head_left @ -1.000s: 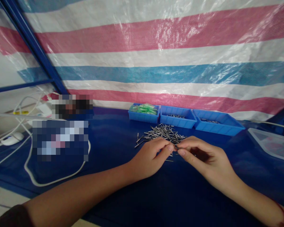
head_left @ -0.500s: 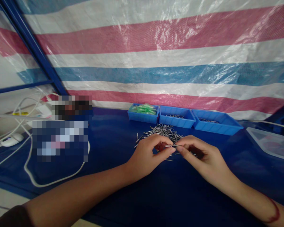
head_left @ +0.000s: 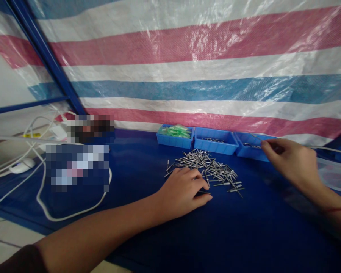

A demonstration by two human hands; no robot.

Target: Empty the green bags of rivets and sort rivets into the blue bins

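Note:
A loose pile of thin metal pins [head_left: 200,159], some with a thicker silvery end, lies on the dark blue tabletop. My left hand [head_left: 184,189] rests at the near edge of this pile, thumb and fingers apart, with a pin lying on the table between them. Raised over the right-hand blue bin [head_left: 246,151], my right hand [head_left: 294,161] pinches one thin metal pin [head_left: 255,136] that points out to the left. Several pins lie inside that bin, partly hidden by the hand.
A middle blue bin [head_left: 216,147] also holds pins, and a left blue bin [head_left: 174,142] holds green-wrapped pieces. A clear plastic box [head_left: 333,174] stands at the right. White cables [head_left: 45,212] and a computer mouse [head_left: 22,165] lie at the left. A striped sheet [head_left: 187,72] hangs behind.
My hands were together over the pile with a pin between their fingertips. The right has moved away to the bin at the right with a pin; the left has opened and lowered to the pile.

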